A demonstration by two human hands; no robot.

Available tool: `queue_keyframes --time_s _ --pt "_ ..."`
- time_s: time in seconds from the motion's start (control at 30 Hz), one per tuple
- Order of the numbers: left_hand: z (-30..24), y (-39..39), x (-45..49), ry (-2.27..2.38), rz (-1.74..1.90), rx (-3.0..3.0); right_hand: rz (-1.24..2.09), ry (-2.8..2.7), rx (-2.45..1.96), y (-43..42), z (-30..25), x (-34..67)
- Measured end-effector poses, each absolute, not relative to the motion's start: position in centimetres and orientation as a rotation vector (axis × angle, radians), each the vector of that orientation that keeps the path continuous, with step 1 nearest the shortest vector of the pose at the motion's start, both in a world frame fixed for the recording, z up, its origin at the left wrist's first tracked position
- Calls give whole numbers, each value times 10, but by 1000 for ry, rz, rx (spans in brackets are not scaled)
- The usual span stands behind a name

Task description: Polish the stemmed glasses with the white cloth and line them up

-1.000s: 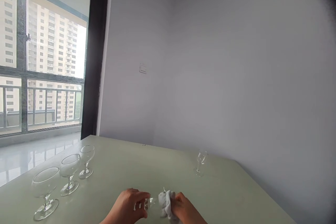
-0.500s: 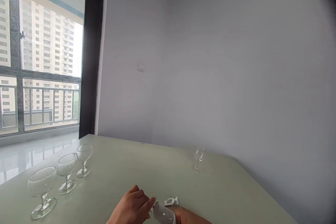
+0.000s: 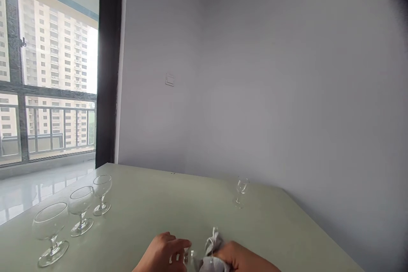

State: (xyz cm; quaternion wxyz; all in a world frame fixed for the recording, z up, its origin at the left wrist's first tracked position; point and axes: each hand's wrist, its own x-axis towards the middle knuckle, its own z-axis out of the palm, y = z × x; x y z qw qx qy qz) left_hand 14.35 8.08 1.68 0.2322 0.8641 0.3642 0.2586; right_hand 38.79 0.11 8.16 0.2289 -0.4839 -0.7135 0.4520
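Note:
At the bottom edge of the head view, my left hand [image 3: 165,251] has its fingers closed around the foot end of a clear stemmed glass [image 3: 190,257]. The glass lies on its side in the air, partly cut off by the frame. My right hand [image 3: 239,256] is closed on a light grey cloth [image 3: 214,242], which is bunched over the bowl end of that glass. The cloth and fingers hide most of the bowl. One corner of the cloth sticks up beside my right thumb.
Three stemmed glasses stand upright along the left: a near one [image 3: 52,233], a middle one [image 3: 81,210] and a far one [image 3: 102,195]. A smaller stemmed glass [image 3: 240,191] stands at the back right of the pale green table [image 3: 153,204]. A grey wall [image 3: 255,93] rises behind.
My right hand and the cloth have shifted slightly right and up, and more of the cloth now shows over the glass. My left hand has stayed nearly in place on the glass.

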Motion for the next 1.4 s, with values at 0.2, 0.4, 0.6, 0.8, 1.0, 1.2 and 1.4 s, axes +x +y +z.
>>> queue_keyframes --time_s 0.2,0.4,0.6,0.8,1.0,1.2,1.4 --pt "11 91 147 881 1080 1343 410 -2046 -1391 20 81 412" --pt "10 83 163 706 1128 696 -501 -1862 -1393 46 54 376" --pt "-4 75 174 623 1045 666 -699 -1888 -1063 57 38 296" --pt "8 70 175 456 1016 706 210 -1436 -1100 68 66 290" --pt "13 68 172 329 939 682 1035 -990 -1046 83 82 285" --pt "1 80 176 616 1243 854 1306 -743 -1020 86 37 267" --pt "7 79 163 930 1345 952 326 -1397 -1249 73 1 247"
